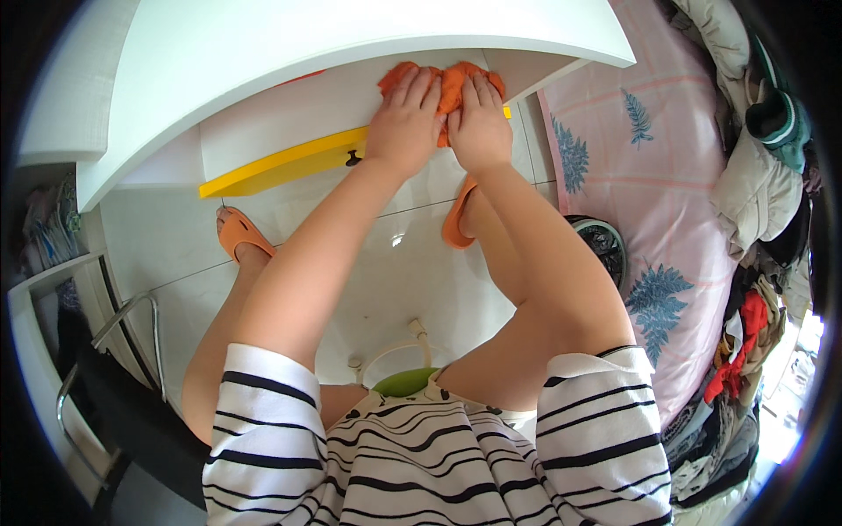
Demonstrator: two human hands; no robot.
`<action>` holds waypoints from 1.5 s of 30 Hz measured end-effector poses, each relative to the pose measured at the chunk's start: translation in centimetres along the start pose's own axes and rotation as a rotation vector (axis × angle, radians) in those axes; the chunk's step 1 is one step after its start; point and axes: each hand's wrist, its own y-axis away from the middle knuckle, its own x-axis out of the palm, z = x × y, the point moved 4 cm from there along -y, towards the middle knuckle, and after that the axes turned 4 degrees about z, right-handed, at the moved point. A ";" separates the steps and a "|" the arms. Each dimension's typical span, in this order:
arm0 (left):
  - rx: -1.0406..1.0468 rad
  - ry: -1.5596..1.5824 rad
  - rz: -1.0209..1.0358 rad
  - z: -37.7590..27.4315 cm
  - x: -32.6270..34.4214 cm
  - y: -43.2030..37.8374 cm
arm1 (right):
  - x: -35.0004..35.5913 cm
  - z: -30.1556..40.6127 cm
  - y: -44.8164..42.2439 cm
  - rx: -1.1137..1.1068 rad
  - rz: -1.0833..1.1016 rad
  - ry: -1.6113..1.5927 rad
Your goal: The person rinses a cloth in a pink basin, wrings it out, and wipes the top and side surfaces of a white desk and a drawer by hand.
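An orange cloth [452,89] lies bunched inside an open white drawer [263,115] with a yellow front [283,162] and a dark knob [354,158]. My left hand [406,125] presses on the left part of the cloth, fingers pointing away from me. Close beside it, my right hand [482,125] rests on the cloth's right part, near the drawer's right end. Part of the cloth hangs down between the two hands over the yellow front. A bit of something red [300,77] shows under the white desktop's edge.
A white desktop [329,23] overhangs the drawer. On the right stand a bed with a pink sheet [612,131], a round bin [598,243] and heaped clothes [743,348]. A metal-framed chair [154,329] is at the left. My feet in orange slippers are on the tiled floor [395,263].
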 end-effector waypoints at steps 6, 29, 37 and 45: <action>-0.007 -0.075 -0.023 0.9 -1.8 3.9 | 1.1 2.9 1.1 -0.155 -0.019 0.051; -0.058 -0.116 0.007 0.0 -1.3 2.0 | 0.0 -0.7 -1.0 -0.212 0.254 0.048; 0.038 -0.093 0.109 -2.2 0.0 0.5 | -1.2 0.2 1.7 0.051 0.318 0.390; 0.036 -0.118 0.173 -0.6 -1.4 4.1 | -0.6 3.1 3.5 -0.111 0.240 0.502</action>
